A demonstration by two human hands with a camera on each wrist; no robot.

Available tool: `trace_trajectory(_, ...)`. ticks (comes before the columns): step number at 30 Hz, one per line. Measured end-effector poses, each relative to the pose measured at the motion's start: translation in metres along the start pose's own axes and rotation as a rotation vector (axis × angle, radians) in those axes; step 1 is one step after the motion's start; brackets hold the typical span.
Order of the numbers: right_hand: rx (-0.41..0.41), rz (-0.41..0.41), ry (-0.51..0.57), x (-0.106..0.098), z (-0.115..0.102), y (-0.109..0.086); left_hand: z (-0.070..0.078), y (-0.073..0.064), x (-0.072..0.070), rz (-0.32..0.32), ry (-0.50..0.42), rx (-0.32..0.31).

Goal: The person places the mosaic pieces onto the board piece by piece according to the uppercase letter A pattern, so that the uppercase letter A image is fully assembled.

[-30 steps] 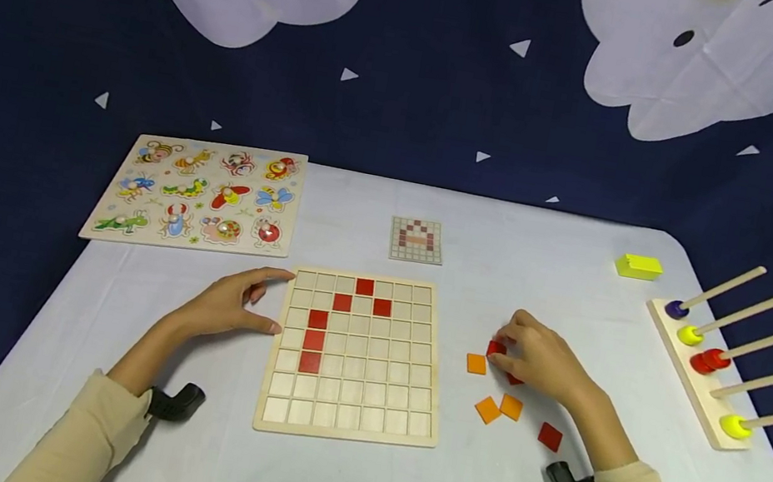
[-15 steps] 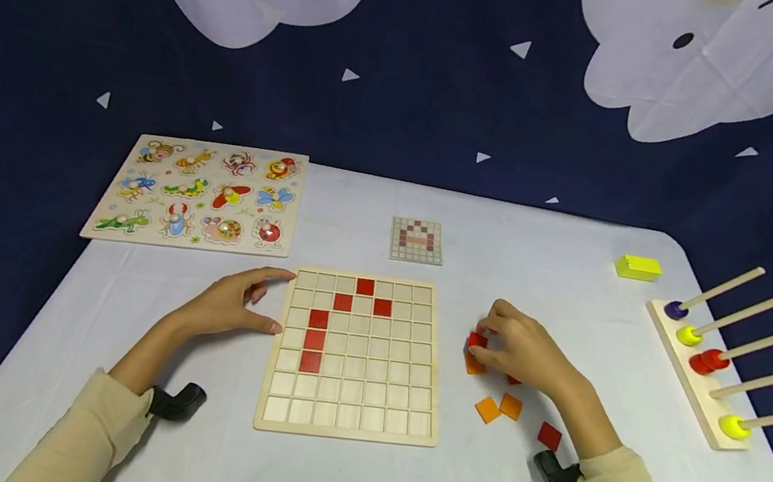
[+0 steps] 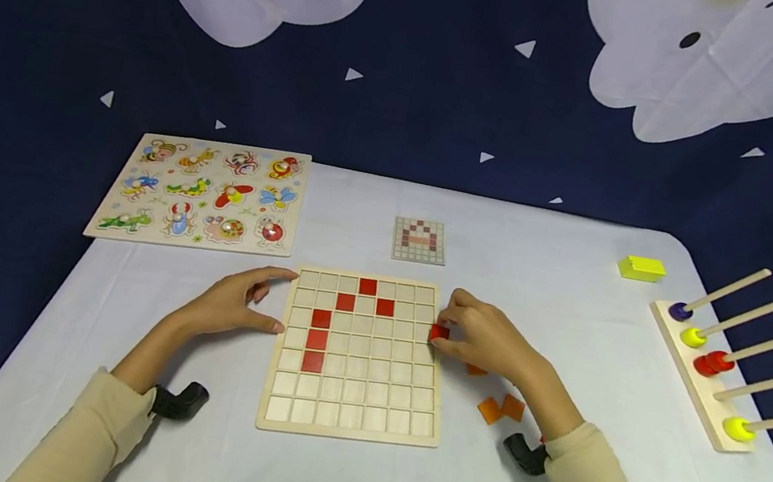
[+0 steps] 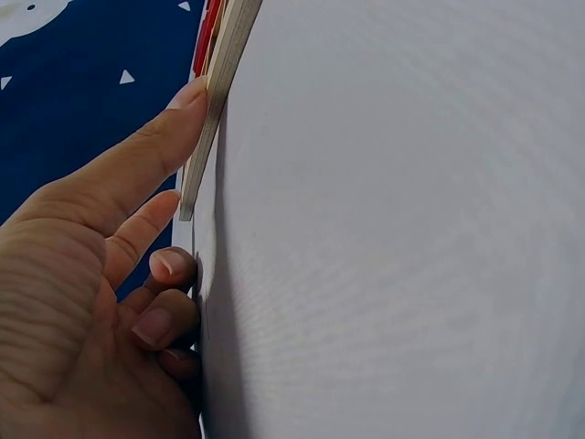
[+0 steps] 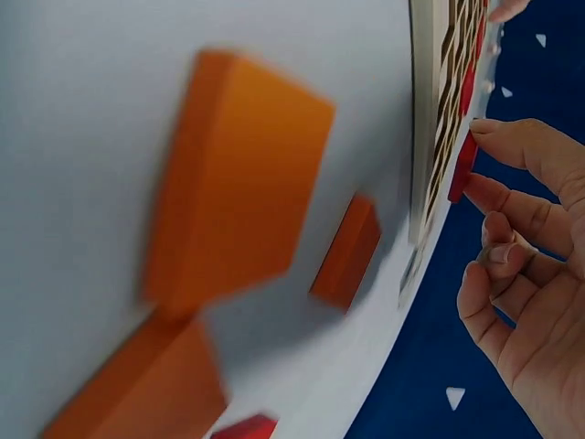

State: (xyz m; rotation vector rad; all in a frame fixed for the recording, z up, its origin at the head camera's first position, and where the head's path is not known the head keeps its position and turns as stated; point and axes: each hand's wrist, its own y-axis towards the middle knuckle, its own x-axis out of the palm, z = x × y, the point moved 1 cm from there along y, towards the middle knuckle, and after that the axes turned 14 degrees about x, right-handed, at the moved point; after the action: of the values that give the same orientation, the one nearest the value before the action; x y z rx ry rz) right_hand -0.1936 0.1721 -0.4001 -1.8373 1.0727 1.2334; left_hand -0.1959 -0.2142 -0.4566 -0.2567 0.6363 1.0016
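Observation:
A wooden grid board (image 3: 351,429) lies in the middle of the head view, with several red tiles (image 3: 317,340) in its cells. My left hand (image 3: 224,306) rests at its left side. The thumb and index finger, nearly straight, touch the edge, while the other fingers fold inward in the left wrist view. Over the board's right edge, my right hand (image 3: 488,337) pinches a red tile (image 5: 464,168) between thumb and index finger. Several orange tiles (image 3: 490,411) lie on the table below that hand, one partly hidden by it.
Behind the board lies a small pattern card (image 3: 420,241). An insect puzzle board (image 3: 199,199) is at the back left. To the right stand a peg stacker (image 3: 702,375) with coloured rings and a yellow block (image 3: 642,269). Part of a red tile (image 5: 245,428) shows near the orange ones.
My right hand has moved left with the red tile, from beside the loose tiles, past an orange one, to the board's right edge. My left hand has stayed in place.

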Motion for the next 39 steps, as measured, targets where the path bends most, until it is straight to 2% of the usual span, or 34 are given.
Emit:
trace_trajectory(7,-0.05,-0.004,-0.027,0.005,-0.015,0.011,0.001,0.0,0.001,0.002,0.002,-0.001)
trace_trajectory(18,-0.086,-0.022,-0.048,0.012,-0.031,0.025,0.002,0.0,0.001,0.004,-0.014,-0.011)
trace_trajectory(28,-0.092,-0.04,-0.082,0.017,-0.034,0.028,0.002,0.001,0.001,0.002,-0.018,-0.011)
trace_trajectory(39,-0.086,-0.03,-0.023,0.02,-0.034,0.028,0.001,0.0,0.0,0.0,-0.009,-0.02)
